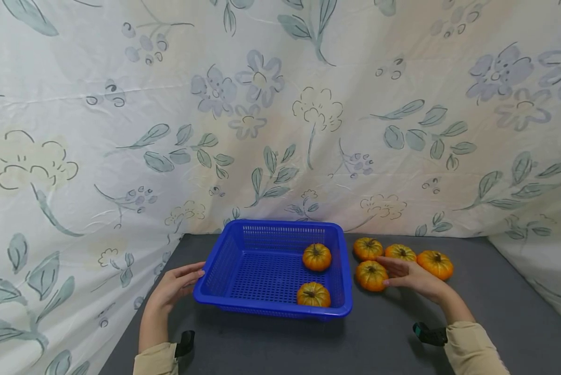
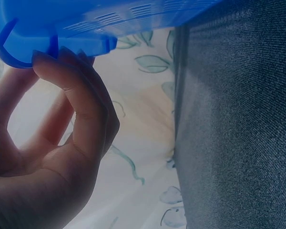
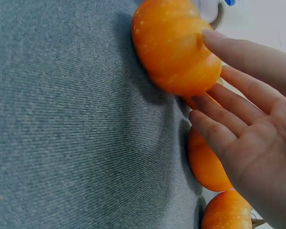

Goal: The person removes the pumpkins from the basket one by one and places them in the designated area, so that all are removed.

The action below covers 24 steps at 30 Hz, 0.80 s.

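A blue plastic basket (image 1: 262, 311) with slotted walls holds two small orange pumpkins, one pumpkin (image 1: 316, 257) toward the back right and another pumpkin (image 1: 314, 295) in the front right corner. My left hand (image 1: 174, 285) is at its left rim, bent fingertips gripping the edge in the left wrist view. To the right of the basket, my right hand (image 1: 413, 276) spreads thumb and fingers around the side of the nearest loose pumpkin (image 1: 371, 276). In the right wrist view the thumb tip overlaps that pumpkin (image 3: 174, 47), the other fingers fairly straight beside it.
Behind the right hand sit three more pumpkins: a left one (image 1: 367, 249), a middle one (image 1: 400, 252) and a right one (image 1: 435, 264). Everything stands on a dark grey table (image 1: 280, 349). A floral curtain (image 1: 280, 104) hangs along its back and sides.
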Available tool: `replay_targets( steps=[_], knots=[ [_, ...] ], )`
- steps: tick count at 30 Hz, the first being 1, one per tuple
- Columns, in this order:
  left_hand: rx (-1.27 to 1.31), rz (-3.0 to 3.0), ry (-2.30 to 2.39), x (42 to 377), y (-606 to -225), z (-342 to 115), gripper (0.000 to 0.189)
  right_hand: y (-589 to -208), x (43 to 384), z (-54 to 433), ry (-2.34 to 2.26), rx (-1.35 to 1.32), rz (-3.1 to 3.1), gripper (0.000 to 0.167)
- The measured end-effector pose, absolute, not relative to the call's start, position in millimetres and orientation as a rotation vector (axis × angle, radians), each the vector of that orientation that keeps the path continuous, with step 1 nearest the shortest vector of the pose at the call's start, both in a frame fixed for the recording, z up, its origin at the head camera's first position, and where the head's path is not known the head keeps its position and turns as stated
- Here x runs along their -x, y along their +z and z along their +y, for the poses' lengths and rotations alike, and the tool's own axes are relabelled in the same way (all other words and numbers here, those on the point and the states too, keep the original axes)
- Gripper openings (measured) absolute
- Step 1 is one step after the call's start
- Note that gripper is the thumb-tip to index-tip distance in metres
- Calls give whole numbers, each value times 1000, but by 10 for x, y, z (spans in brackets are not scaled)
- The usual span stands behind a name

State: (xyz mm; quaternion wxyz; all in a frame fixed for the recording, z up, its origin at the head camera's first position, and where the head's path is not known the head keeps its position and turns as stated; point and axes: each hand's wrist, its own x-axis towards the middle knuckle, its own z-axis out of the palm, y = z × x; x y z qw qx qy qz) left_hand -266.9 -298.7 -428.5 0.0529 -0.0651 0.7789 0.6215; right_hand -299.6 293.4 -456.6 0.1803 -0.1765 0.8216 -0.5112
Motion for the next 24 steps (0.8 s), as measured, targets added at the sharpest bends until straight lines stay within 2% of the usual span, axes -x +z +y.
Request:
replay_targets(
  steps=[10, 24],
  knots=[
    [177, 2366, 1891, 2665, -4301, -2990, 59, -4488, 3006, 2929, -1457, 499, 2379, 69],
    [202, 2360, 1900, 2661, -4293, -2985, 60, -4167, 3079, 2734, -1383, 459, 2519, 71]
  ],
)
